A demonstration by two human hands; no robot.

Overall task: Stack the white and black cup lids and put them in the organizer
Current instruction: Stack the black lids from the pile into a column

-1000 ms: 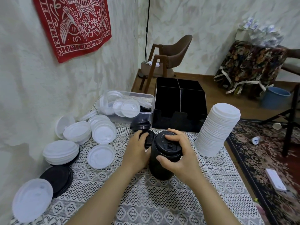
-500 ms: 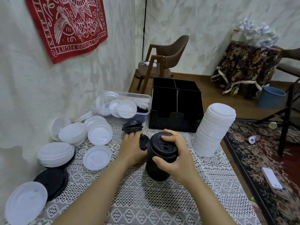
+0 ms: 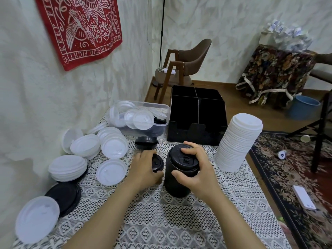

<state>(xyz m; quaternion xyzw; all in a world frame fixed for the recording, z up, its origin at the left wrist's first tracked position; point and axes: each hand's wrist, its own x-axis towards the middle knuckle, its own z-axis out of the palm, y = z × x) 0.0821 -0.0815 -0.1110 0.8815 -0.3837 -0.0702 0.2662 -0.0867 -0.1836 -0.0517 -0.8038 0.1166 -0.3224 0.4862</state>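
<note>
A tall stack of black lids (image 3: 177, 178) stands in the middle of the lace-covered table. My right hand (image 3: 195, 169) grips its top, fingers curled over the uppermost lid. My left hand (image 3: 143, 168) holds a small black lid (image 3: 158, 162) just left of the stack. A tall leaning stack of white lids (image 3: 237, 142) stands to the right. The black organizer (image 3: 196, 133) with several empty compartments sits behind the black stack. Loose white lids (image 3: 111, 169) and short white stacks (image 3: 68, 167) lie at the left.
A clear tub (image 3: 161, 112) holding white and black lids sits left of the organizer, with a short black lid pile (image 3: 146, 141) before it. A large black lid (image 3: 64, 196) and white lid (image 3: 36, 219) lie at front left. The wall is close on the left; the table's right edge drops to a rug.
Both hands stay at the black stack. My left hand's fingers have closed further over the small black lid. The view has shifted slightly.
</note>
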